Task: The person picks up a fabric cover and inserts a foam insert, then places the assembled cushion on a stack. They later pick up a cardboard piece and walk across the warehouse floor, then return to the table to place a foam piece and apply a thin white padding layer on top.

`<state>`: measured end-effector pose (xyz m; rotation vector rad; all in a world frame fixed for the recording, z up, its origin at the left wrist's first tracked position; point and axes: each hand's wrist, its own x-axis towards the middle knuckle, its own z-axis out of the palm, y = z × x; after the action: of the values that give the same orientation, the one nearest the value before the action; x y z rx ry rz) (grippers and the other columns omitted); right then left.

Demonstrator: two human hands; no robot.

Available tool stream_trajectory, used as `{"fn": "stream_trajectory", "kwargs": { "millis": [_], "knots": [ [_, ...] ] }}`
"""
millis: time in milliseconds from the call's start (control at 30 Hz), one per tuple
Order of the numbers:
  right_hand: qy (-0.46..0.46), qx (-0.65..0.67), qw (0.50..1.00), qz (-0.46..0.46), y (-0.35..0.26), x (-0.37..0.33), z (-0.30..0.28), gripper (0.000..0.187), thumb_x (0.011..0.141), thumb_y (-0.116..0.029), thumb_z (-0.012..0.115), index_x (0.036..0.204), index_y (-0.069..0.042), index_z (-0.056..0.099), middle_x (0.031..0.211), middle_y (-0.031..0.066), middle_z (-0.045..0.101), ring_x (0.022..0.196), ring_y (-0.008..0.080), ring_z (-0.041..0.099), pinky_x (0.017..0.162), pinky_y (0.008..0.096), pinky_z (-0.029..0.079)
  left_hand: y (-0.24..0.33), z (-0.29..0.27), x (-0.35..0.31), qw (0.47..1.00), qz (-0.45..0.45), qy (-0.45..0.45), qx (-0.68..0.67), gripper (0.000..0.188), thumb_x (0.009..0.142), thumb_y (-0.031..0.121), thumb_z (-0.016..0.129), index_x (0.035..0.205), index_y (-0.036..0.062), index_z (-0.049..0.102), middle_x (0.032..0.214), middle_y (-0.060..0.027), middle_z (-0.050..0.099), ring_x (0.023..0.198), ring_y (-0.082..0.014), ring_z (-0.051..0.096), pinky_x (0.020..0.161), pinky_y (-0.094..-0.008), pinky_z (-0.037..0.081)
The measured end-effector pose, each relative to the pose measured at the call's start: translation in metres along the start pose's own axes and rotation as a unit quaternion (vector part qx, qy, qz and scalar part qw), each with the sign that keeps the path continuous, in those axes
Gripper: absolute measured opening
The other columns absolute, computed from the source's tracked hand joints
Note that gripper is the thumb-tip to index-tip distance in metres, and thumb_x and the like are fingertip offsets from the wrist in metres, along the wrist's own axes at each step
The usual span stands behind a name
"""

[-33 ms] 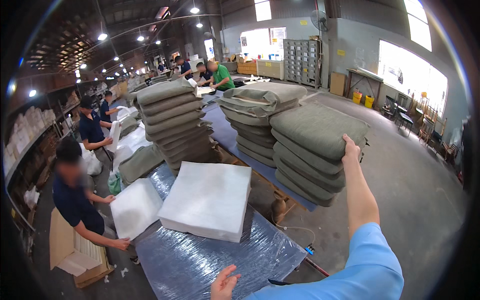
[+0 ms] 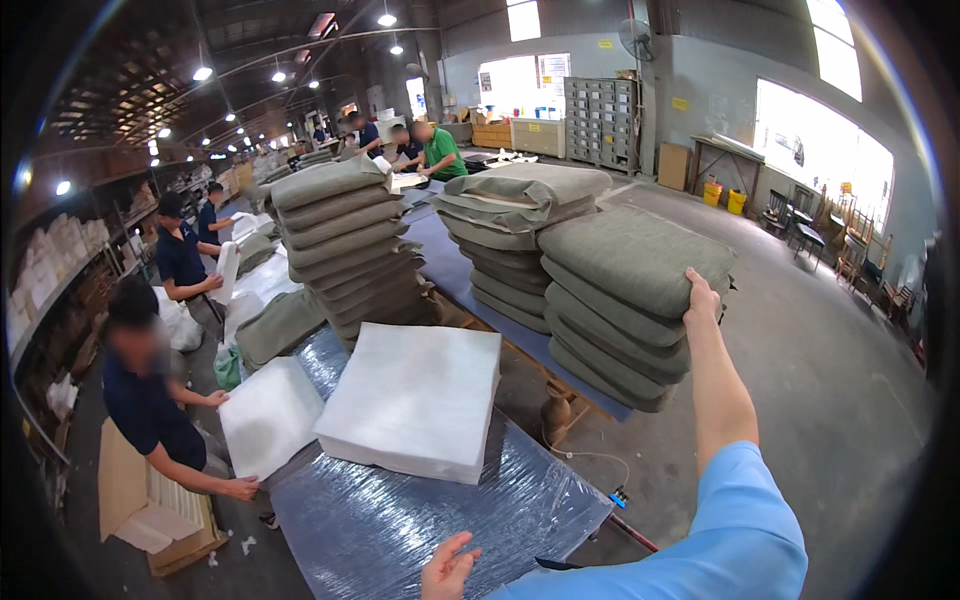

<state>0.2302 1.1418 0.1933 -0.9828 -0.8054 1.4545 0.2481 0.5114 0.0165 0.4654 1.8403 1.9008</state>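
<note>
My right arm, in a light blue sleeve, stretches out to a stack of grey-green cushions on the right. My right hand (image 2: 702, 295) is closed at the near right corner of the top cushion (image 2: 635, 245); part of its fingers is hidden. Low in the middle, my left hand (image 2: 450, 568) hovers above the plastic-wrapped tabletop (image 2: 440, 530), fingers loosely bent and apart, holding nothing. Beyond it stands a thick pile of square white padding sheets (image 2: 415, 390). Two more cushion stacks rise behind, a tall one (image 2: 345, 235) at left and another (image 2: 520, 220) beside the right stack.
At left a co-worker in dark blue (image 2: 150, 400) holds a white pad (image 2: 268, 415) by its edges. A cardboard box (image 2: 165, 500) lies on the floor there. A thin hose (image 2: 610, 460) hangs between the tables. Other people work farther back; chairs (image 2: 810, 230) stand at right.
</note>
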Motion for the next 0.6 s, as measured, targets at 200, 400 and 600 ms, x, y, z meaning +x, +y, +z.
{"fn": "stream_trajectory", "kwargs": {
  "millis": [200, 400, 600],
  "knots": [
    [-0.014, -0.368, 0.925, -0.089, -0.047, -0.008, -0.045, 0.104, 0.085, -0.059, 0.076, 0.160, -0.007, 0.027, 0.150, 0.0307, 0.044, 0.135, 0.0422, 0.051, 0.100, 0.0530, 0.050, -0.002, -0.022, -0.003, 0.998, -0.055, 0.004, -0.015, 0.044, 0.102, 0.012, 0.060, 0.146, 0.0051, 0.057, 0.128, -0.0123, 0.069, 0.111, -0.0166, 0.065, 0.096, -0.0303, 0.051],
    [-0.139, -0.170, 0.966, 0.137, -0.010, -0.078, -0.055, 0.132, 0.076, -0.073, 0.077, 0.166, -0.024, -0.007, 0.169, 0.0226, 0.012, 0.149, 0.0512, 0.028, 0.100, 0.0678, 0.046, 0.004, -0.049, 0.006, 0.994, -0.093, 0.042, -0.046, 0.043, 0.102, 0.015, 0.061, 0.144, 0.0051, 0.059, 0.119, -0.0101, 0.072, 0.107, -0.0149, 0.066, 0.091, -0.0290, 0.053],
    [-0.109, -0.111, 0.984, 0.092, -0.008, -0.067, -0.028, 0.134, 0.073, -0.058, 0.085, 0.166, -0.022, -0.004, 0.168, 0.0215, 0.017, 0.149, 0.0470, 0.028, 0.102, 0.0739, 0.039, 0.033, -0.019, 0.044, 0.997, -0.021, -0.067, -0.025, 0.042, 0.103, 0.016, 0.063, 0.143, 0.0077, 0.060, 0.115, -0.0029, 0.070, 0.093, -0.0071, 0.059, 0.079, -0.0230, 0.048]
  ]
}}
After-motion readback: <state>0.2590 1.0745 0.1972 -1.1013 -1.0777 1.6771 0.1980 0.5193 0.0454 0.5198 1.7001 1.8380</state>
